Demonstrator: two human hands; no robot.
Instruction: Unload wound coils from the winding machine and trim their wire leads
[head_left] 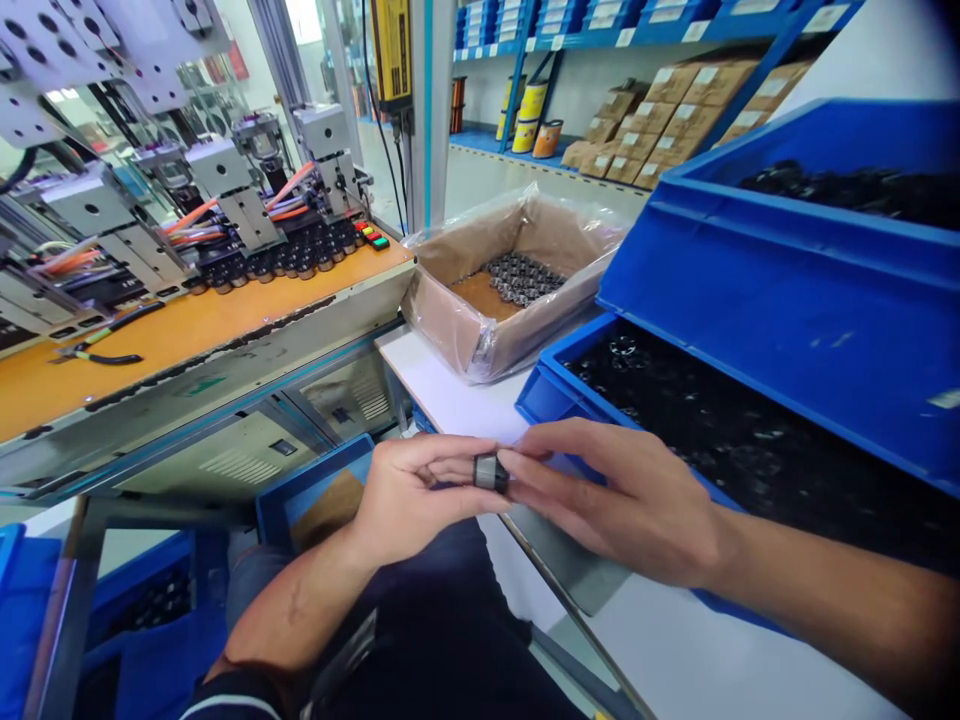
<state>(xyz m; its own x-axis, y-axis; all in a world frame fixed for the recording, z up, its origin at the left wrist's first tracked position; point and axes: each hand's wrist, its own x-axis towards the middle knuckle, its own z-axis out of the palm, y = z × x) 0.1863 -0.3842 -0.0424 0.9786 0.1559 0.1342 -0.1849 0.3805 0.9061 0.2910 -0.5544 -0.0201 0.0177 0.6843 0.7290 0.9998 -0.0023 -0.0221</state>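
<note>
A small cylindrical part (pixel 486 472) with a grey metal band and black ends is between my hands, above my lap. My left hand (pixel 409 495) is closed, pinching it between the thumb and fingers. From the other side, my right hand (pixel 611 490) has its fingertips on the part's black right end. The fingers hide some of its surface. Just beyond my right hand, a blue bin (pixel 551 380) contains many black pieces.
An orange-topped machine bench (pixel 180 335) stands at left, with pliers (pixel 105 335) and a row of dark cylindrical parts (pixel 277 262) on it. A plastic-lined cardboard box (pixel 450 325) holds metallic parts. Another blue bin (pixel 765 290) rises at right; shelving (pixel 570 45) stands behind.
</note>
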